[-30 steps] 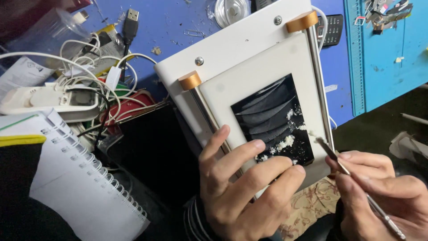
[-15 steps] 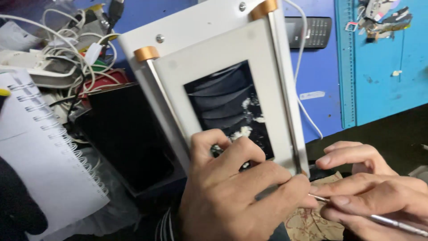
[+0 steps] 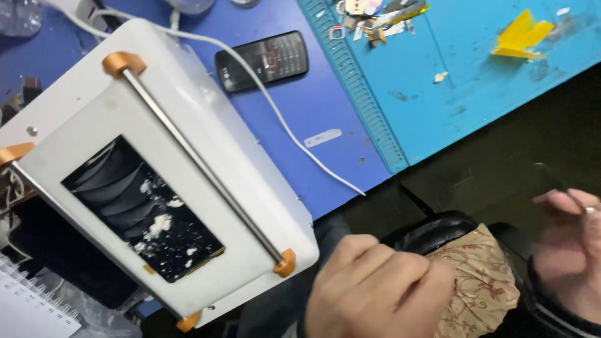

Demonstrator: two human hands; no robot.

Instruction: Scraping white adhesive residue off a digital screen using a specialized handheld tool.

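Blue work mats cover the counter (image 3: 350,119), which is littered with a black keypad phone (image 3: 263,59), a white cable (image 3: 275,112) and yellow scraps (image 3: 519,34) on the lighter blue mat.

We find the white box-shaped machine with orange end caps and a steel rod (image 3: 156,181) tilted, its lower corner overhanging the counter edge. A black phone screen smeared with white residue (image 3: 141,209) lies in its recess.

The left hand (image 3: 375,288) sits just beside the machine's lower corner, fingers curled loosely, with nothing visible in its grip. The right hand (image 3: 573,250) is well apart at the frame edge and blurred; we cannot tell whether its grip is closed on anything.

We judge the risks as follows: neither hand supports the machine, so it could slide off. The screen could shift in the recess. The cable could snag.
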